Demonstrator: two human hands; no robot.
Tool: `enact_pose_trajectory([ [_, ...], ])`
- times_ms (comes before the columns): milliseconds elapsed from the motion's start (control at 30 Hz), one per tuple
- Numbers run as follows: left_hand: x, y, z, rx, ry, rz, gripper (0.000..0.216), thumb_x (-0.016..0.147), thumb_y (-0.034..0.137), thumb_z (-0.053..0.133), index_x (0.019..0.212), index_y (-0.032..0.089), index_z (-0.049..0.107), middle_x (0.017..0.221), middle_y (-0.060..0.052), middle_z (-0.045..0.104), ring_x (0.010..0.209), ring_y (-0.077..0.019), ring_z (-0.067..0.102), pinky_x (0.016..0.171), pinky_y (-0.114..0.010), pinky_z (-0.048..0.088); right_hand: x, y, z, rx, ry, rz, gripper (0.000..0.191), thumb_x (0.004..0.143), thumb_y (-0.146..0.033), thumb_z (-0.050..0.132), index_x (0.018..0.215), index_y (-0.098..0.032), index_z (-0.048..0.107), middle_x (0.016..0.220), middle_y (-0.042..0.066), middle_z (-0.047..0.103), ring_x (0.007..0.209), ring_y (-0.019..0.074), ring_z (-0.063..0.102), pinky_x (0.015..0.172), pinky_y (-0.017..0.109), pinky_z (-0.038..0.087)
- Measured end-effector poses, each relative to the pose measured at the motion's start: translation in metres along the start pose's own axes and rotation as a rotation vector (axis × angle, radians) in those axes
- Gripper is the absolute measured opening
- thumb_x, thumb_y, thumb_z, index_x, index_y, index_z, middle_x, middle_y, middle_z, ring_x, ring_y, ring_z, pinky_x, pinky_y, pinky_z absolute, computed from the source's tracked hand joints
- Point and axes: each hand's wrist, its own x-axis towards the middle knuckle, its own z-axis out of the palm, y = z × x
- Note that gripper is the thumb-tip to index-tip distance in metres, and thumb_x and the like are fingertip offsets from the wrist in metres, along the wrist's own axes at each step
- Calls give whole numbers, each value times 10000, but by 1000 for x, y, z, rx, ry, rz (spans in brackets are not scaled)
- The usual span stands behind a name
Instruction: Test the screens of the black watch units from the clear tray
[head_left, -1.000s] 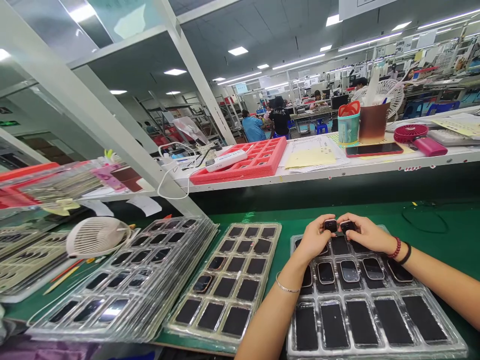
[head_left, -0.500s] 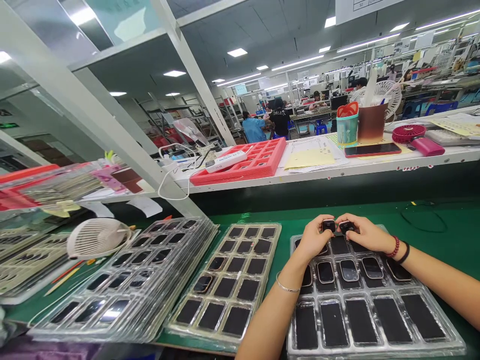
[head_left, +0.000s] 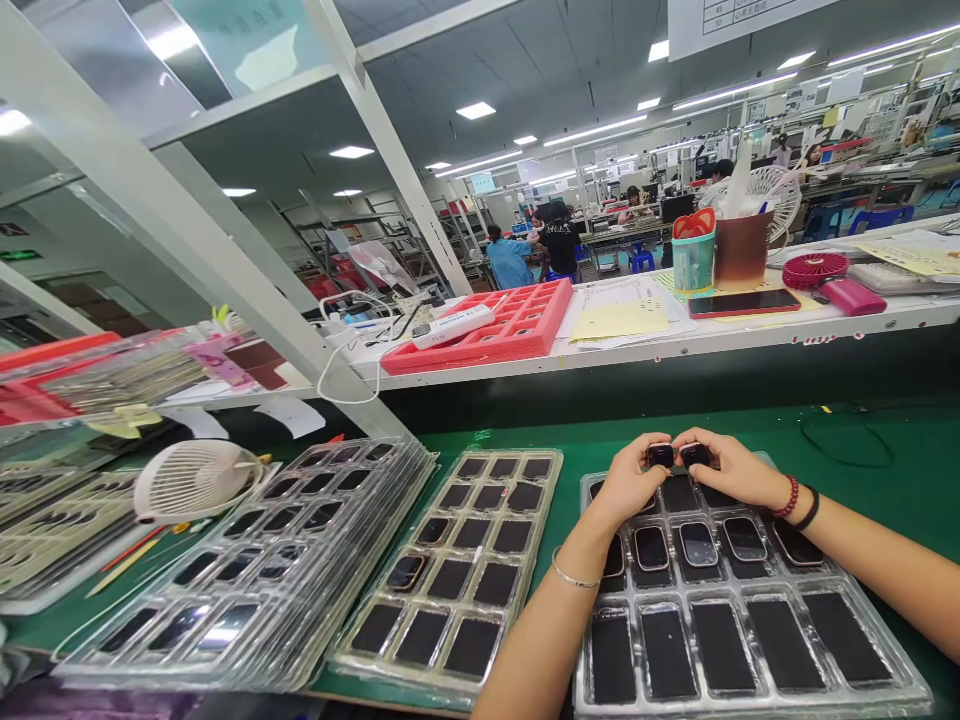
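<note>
Two small dark parts (head_left: 677, 455), one pinched in each of the hands, hang over the tray's far edge (head_left: 600, 477), green mat (head_left: 862, 490) beyond.

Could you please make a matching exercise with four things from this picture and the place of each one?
Things:
1. small dark part
2. white fan
3. red tray
4. phone

Places:
A. on the raised shelf, left of the yellow paper
B. in the left hand
C. far left, on the green bench
D. in front of the brown cup

Pairs: 1-B, 2-C, 3-A, 4-D
</note>
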Motion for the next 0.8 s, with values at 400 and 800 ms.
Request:
enact_pose_trajectory([
  [400,-3,10,1,-54,1,-88,420,722,63,453,1105,169,586,955,-44,647,722,-129,645,716,-260,513,-1,-3,0,-21,26,-1,211,778,-135,500,973,-180,565,891,33,632,836,176,592,803,316,450],
  [800,0,4,2,-154,18,-43,502,568,-21,426,1016,168,554,920,-41,625,890,-174,608,768,-292,507,-2,-3,0,27,-10,20,305,746,-117,495,1043,-176,530,916,34,613,851,177,577,789,311,441],
])
